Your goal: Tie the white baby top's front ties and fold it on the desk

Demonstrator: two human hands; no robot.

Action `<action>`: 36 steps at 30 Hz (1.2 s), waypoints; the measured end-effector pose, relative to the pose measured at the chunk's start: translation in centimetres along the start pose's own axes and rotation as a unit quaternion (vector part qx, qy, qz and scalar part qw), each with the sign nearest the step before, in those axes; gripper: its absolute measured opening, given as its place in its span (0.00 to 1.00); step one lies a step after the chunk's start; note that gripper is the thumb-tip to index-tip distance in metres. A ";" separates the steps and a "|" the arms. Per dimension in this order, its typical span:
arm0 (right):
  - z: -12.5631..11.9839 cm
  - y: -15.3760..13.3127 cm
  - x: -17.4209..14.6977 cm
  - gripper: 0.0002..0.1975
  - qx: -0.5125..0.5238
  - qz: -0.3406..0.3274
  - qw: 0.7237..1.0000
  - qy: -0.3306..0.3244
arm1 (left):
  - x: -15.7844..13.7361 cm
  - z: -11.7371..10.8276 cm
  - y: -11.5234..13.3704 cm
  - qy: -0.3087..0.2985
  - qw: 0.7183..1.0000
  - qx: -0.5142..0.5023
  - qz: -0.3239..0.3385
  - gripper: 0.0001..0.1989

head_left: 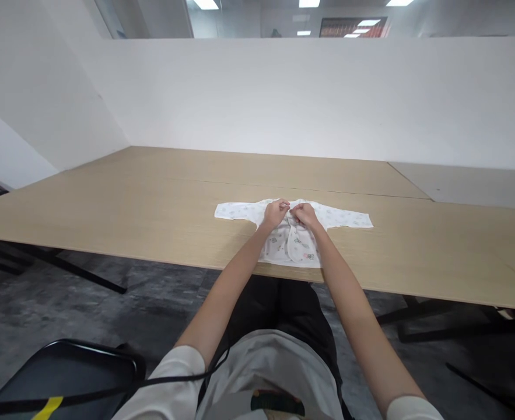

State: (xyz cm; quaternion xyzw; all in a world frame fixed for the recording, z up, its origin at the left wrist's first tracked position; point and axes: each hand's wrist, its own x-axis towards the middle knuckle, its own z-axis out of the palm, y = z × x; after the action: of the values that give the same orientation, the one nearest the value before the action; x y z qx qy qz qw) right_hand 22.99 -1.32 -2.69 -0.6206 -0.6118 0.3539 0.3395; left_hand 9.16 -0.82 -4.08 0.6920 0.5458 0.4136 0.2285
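A small white baby shirt [279, 248] with a faint print lies flat on the wooden table, its sleeves spread out to both sides and its front flaps overlapping. Near the neckline, my left hand [276, 212] pinches the fabric at the front opening. Close beside it, my right hand [305, 214] is also closed on the shirt's front edge, fingers bent inward. The two sets of fingertips almost meet at the middle of the chest. Whatever small fastening may lie between them is too small to make out. A little reddish and dark print shows near the lower hem.
The wooden table [152, 204] runs wide to both sides, with its front edge just below the shirt. A white wall [283, 93] rises behind it. At the lower left stand a black chair [69, 373] and a black cable [170, 379] with yellow tape.
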 end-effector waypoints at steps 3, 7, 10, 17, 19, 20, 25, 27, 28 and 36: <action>0.0 0.1 0.2 0.08 0.029 0.020 0.999 -0.013 | -0.1 -0.1 0.1 -0.007 1.000 0.007 0.002 0.10; 0.0 0.0 0.0 0.10 -0.011 0.018 1.000 0.008 | -0.4 -0.4 0.5 -0.015 0.997 0.069 0.026 0.13; -0.2 -0.4 -0.2 0.11 -0.109 -0.026 0.991 0.072 | -0.7 -0.8 0.9 -0.031 0.987 0.153 0.023 0.16; -1.0 -1.9 -1.9 0.15 -0.188 -0.048 0.981 -0.018 | -1.6 -1.7 1.5 -0.051 0.972 0.231 -0.010 0.14; -1.0 -2.0 -2.5 0.18 -0.211 -0.046 0.975 -0.047 | -1.7 -1.7 1.5 -0.079 0.977 0.195 -0.029 0.16; -1.0 -2.0 -2.7 0.18 -0.227 -0.049 0.971 -0.053 | -1.6 -1.8 1.5 -0.093 0.980 0.174 -0.038 0.17; -1.5 -1.7 -3.5 0.15 -0.250 -0.049 0.964 -0.073 | -1.7 -2.0 2.1 -0.154 0.982 0.109 -0.023 0.19; -2.1 -1.7 -3.7 0.13 -0.214 -0.036 0.972 -0.094 | -1.8 -2.2 2.3 -0.178 0.978 0.105 -0.005 0.16; -2.3 -1.6 -3.7 0.12 -0.191 -0.030 0.975 -0.106 | -1.9 -2.3 2.4 -0.184 0.978 0.102 0.006 0.14; -3.3 -1.1 -3.5 0.08 -0.050 0.009 0.987 -0.154 | -2.0 -2.4 1.0 -0.210 0.976 0.020 0.054 0.12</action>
State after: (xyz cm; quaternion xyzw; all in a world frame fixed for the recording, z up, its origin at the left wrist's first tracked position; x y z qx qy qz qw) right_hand 25.22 -4.74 0.03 -0.5805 -0.6683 0.4167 0.2066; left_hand 7.61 -3.34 -2.62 0.7963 0.4556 0.2599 0.3012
